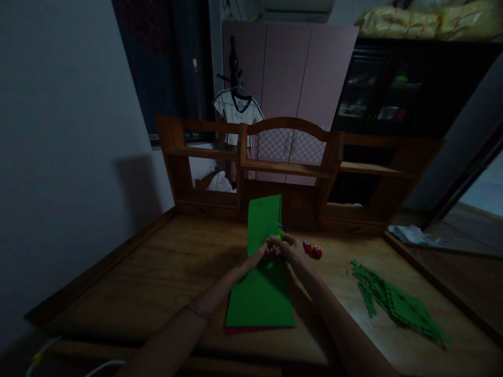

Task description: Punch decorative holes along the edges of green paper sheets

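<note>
A green sheet (262, 217) stands bent upward in front of me, with a row of small holes along its right edge. Below it, another green surface (259, 303) lies flat on the desk, and a red edge (255, 330) shows underneath. My left hand (270, 246) is closed at the right edge of the raised sheet, pinching it. Right beside it, my right hand (291, 249) is closed too, its fingertips touching the left hand's. A small dark purplish bit shows by its fingers, too hidden to name.
Two small red objects with white, eye-like spots (316, 252) lie right of my hands. Farther right is a pile of green cut pieces and perforated strips (396, 301). A wooden shelf unit (286, 166) stands along the desk's back edge. A wall (78, 157) borders the left side.
</note>
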Demonstrator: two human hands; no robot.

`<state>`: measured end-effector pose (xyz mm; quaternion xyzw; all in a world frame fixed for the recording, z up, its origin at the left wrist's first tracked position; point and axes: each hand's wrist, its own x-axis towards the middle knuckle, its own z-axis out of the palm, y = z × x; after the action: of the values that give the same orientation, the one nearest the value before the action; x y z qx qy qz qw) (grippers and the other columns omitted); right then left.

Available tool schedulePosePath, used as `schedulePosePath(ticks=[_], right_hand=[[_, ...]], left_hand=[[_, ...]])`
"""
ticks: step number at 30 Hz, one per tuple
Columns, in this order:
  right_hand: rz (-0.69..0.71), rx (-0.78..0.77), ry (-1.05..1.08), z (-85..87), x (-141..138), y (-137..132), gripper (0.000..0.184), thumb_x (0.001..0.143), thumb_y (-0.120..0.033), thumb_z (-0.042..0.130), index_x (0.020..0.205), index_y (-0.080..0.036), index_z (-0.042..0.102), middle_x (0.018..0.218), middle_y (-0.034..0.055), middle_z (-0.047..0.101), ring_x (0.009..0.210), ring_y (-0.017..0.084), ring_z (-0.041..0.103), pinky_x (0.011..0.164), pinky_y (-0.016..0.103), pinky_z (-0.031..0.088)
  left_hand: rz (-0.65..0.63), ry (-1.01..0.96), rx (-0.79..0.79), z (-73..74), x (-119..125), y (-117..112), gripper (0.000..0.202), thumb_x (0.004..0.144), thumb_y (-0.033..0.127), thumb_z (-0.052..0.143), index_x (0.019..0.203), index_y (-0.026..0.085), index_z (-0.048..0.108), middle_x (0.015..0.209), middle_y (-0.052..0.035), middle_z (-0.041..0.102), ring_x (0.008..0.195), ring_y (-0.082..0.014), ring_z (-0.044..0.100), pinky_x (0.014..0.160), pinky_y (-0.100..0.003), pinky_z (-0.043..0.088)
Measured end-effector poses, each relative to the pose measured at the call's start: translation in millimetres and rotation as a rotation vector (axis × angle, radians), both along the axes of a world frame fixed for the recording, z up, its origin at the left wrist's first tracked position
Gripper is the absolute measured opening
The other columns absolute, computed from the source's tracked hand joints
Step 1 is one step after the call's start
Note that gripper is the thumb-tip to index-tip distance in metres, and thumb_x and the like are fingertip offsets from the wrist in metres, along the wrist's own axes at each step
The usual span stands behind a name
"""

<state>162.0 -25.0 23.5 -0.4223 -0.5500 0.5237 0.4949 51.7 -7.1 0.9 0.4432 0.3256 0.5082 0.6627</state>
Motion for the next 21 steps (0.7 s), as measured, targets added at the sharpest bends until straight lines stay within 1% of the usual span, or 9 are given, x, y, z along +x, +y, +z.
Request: schedulePosePath(ticks=[4, 6, 7, 9, 11, 13, 15, 18, 21], right_hand=[[0.037, 0.013, 0.047, -7.0, -1.0, 3.9, 0.035, 0.058, -0.046, 0.07, 0.079, -0.019, 0.061, 0.062, 0.0, 0.06, 0.056, 0.014, 0.057, 0.055, 0.026, 0.044], [0.055, 0.014, 0.061, -10.5, -1.1, 5.6, 0.036, 0.059, -0.046, 0.069, 0.08, -0.018, 0.061, 0.063, 0.0005, 0.06, 0.056, 0.014, 0.057, 0.055, 0.026, 0.045], [0.068, 0.014, 0.064, -11.9, -1.0, 6.4, 0.036, 0.059, -0.046, 0.069, 0.081, -0.018, 0.061, 0.063, 0.0009, 0.06, 0.056, 0.013, 0.057, 0.055, 0.026, 0.045], [0.096, 0.016, 0.062, -13.8, -0.6, 7.5, 0.037, 0.06, -0.045, 0.069, 0.083, -0.017, 0.062, 0.066, 0.0017, 0.061, 0.056, 0.013, 0.057, 0.056, 0.025, 0.045], [0.108, 0.025, 0.058, -15.0, -0.3, 8.3, 0.038, 0.061, -0.045, 0.069, 0.086, -0.017, 0.063, 0.068, 0.0025, 0.061, 0.057, 0.013, 0.057, 0.055, 0.025, 0.045], [0.098, 0.031, 0.063, -15.9, -0.2, 9.0, 0.038, 0.061, -0.045, 0.069, 0.087, -0.017, 0.063, 0.07, 0.0031, 0.061, 0.056, 0.013, 0.057, 0.055, 0.025, 0.045], [0.073, 0.018, 0.081, -16.1, -0.2, 9.8, 0.039, 0.06, -0.045, 0.069, 0.085, -0.017, 0.063, 0.07, 0.0033, 0.061, 0.056, 0.013, 0.057, 0.054, 0.025, 0.045], [0.033, -0.025, 0.112, -14.3, 0.2, 10.1, 0.039, 0.06, -0.046, 0.069, 0.084, -0.016, 0.062, 0.067, 0.0028, 0.061, 0.055, 0.013, 0.057, 0.052, 0.023, 0.044], [-0.009, -0.045, 0.159, -10.6, 1.2, 9.5, 0.038, 0.062, -0.047, 0.067, 0.083, -0.015, 0.061, 0.064, 0.0021, 0.06, 0.056, 0.012, 0.057, 0.051, 0.021, 0.043]], left_hand=[[0.01, 0.038, -0.072, -2.8, -5.5, 0.4, 0.048, 0.072, 0.06, 0.047, 0.061, 0.015, 0.06, 0.047, -0.0007, 0.05, 0.06, -0.0152, 0.051, 0.06, -0.026, 0.04], [0.015, 0.037, -0.072, -5.9, -9.4, 0.8, 0.048, 0.071, 0.06, 0.048, 0.063, 0.015, 0.06, 0.05, -0.0014, 0.052, 0.06, -0.0151, 0.052, 0.06, -0.025, 0.039], [0.04, 0.034, -0.055, -7.5, -11.9, 1.0, 0.047, 0.07, 0.059, 0.049, 0.063, 0.015, 0.06, 0.051, -0.0016, 0.052, 0.061, -0.015, 0.052, 0.06, -0.025, 0.038], [0.173, 0.033, 0.011, -9.8, -17.7, 1.6, 0.042, 0.071, 0.056, 0.052, 0.063, 0.015, 0.059, 0.051, -0.0009, 0.052, 0.06, -0.0141, 0.051, 0.058, -0.025, 0.036], [0.294, 0.07, 0.046, -10.1, -23.9, 2.0, 0.04, 0.071, 0.054, 0.053, 0.058, 0.016, 0.056, 0.046, 0.0014, 0.047, 0.053, -0.0115, 0.046, 0.053, -0.024, 0.033], [0.346, 0.138, 0.041, -8.7, -29.0, 2.1, 0.042, 0.071, 0.056, 0.052, 0.055, 0.017, 0.053, 0.043, 0.0038, 0.041, 0.045, -0.0085, 0.038, 0.049, -0.024, 0.028], [0.337, 0.192, 0.029, -6.7, -31.9, 2.0, 0.045, 0.07, 0.059, 0.05, 0.056, 0.016, 0.051, 0.043, 0.0049, 0.039, 0.042, -0.0069, 0.033, 0.047, -0.023, 0.026], [0.314, 0.198, 0.006, -4.3, -31.9, 2.0, 0.048, 0.068, 0.064, 0.048, 0.059, 0.016, 0.051, 0.046, 0.0048, 0.042, 0.042, -0.0066, 0.034, 0.047, -0.023, 0.026], [0.317, 0.228, -0.039, -1.8, -29.6, 1.5, 0.049, 0.067, 0.065, 0.048, 0.058, 0.017, 0.049, 0.045, 0.0055, 0.039, 0.04, -0.0064, 0.033, 0.045, -0.023, 0.024]])
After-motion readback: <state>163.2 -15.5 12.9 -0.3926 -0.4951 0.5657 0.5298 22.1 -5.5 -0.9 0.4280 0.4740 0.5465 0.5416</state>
